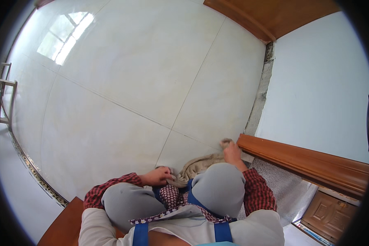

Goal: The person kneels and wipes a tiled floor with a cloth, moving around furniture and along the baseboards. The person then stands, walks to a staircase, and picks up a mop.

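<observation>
A beige cloth (200,164) lies in folds on the pale tiled floor (126,70), just in front of my bent knees. My left hand (157,176) pinches its left end between thumb and fingers, close beside the patterned apron (169,195). My right hand (232,152) grips the bunched right end. That hand is at the foot of a brown wooden door frame (304,161), near its end corner. The middle of the cloth sags between both hands, and my right knee (220,190) hides part of it.
A bare cement strip (259,95) runs along the foot of the white wall (316,89). Another wooden frame (270,18) stands at the upper right. At the far left are a slatted stand (10,98) and a patterned skirting (33,169). Speckled flooring (270,181) lies beyond the door frame.
</observation>
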Tool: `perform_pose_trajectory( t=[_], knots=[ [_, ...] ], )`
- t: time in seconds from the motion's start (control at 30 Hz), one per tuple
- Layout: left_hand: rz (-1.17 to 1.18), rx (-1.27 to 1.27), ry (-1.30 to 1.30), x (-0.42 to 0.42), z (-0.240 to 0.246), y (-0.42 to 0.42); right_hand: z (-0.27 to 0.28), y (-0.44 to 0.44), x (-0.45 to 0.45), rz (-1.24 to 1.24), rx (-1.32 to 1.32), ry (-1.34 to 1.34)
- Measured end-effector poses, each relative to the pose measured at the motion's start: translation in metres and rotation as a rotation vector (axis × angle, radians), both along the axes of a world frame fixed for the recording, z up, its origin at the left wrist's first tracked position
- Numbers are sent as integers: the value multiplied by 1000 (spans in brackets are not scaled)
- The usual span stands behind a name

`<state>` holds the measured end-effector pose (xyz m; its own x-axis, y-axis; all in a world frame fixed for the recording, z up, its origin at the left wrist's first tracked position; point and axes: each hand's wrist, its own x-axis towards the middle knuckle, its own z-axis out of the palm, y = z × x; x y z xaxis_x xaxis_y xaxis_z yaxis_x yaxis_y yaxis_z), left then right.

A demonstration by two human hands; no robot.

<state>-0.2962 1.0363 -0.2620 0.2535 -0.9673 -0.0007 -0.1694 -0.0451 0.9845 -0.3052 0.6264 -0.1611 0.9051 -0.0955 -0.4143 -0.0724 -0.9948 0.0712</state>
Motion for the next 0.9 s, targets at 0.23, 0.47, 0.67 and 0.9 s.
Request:
perform_pose_trajectory(
  t=[0.23, 0.47, 0.67, 0.9],
  knots=[
    [572, 247, 59, 190, 35, -23, 10, -25, 287, 70, 162, -550],
    [784, 850, -576, 211, 2, -91, -83, 42, 411, 546, 67, -302],
    [608, 857, -630, 127, 28, -191, -99, -48, 398, 223, 131, -616],
    [385, 701, -692, 83, 34, -191, -118, -113, 223, -119, -25, -681]
  ],
)
